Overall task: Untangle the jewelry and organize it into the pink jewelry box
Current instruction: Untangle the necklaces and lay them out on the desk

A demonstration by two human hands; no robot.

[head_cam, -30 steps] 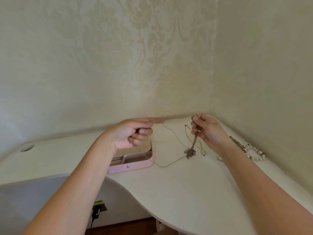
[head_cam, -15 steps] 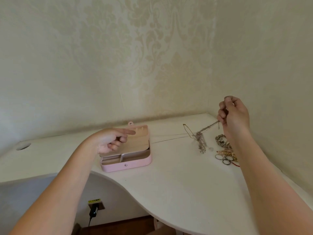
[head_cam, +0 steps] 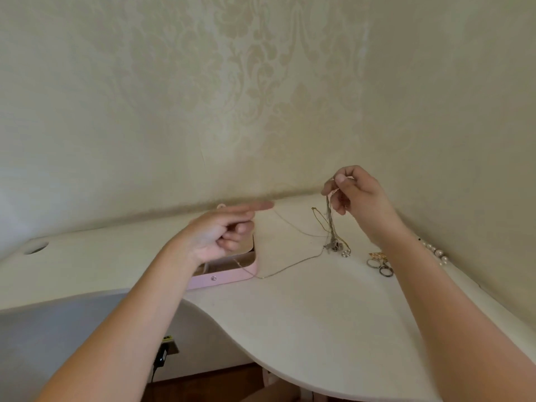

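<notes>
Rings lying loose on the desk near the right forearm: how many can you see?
2 clearly: a silver ring and a darker ring nearer the camera, both on the desk beside the right forearm, which may hide more.

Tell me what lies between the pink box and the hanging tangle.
Head view: one thin chain trails over bare white table from the pink box to the tangle.

jewelry box [head_cam: 223, 278]: on the desk [head_cam: 304, 320], left of the chains [head_cam: 333, 245];
rings [head_cam: 380, 266]: right of the chains;
pearls [head_cam: 435, 251]: rightmost, behind the rings
</notes>
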